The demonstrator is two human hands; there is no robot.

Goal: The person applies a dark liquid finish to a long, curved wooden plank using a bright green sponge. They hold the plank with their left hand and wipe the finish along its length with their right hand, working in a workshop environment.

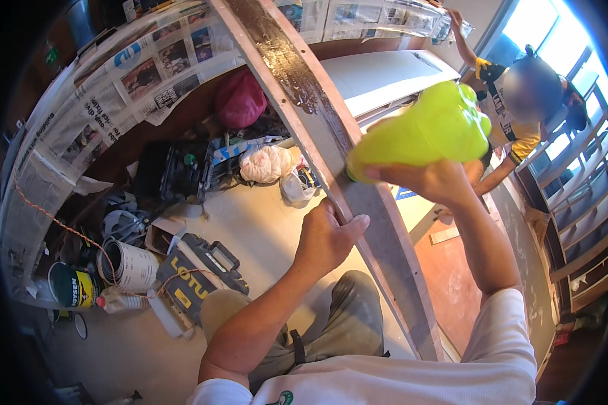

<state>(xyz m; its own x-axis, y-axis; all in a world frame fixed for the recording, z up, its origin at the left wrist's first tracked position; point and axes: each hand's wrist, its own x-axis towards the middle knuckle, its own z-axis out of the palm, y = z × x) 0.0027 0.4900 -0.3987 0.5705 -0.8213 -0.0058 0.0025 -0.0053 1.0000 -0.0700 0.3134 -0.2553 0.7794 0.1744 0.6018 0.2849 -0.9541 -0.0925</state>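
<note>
A long wooden board (392,263) with raised side strips runs diagonally across my lap area. Glossy brown liquid (287,71) coats the far part of its grey inner face; the near part looks dull and dry. My left hand (327,239) is closed around the board's left edge, thumb on top. In my right hand (429,181) is a bright yellow-green plastic bottle (429,128), tipped so its narrow end meets the inner face near the right strip. The bottle hides part of the board, and its outlet is barely visible.
At right another person (513,101) leans near a slatted wooden frame (588,202). Newspaper (148,74) covers a curved surface at left. Paint cans (130,266), a dark tool case (199,273), an orange cord (61,226) and bags (267,164) lie on the floor.
</note>
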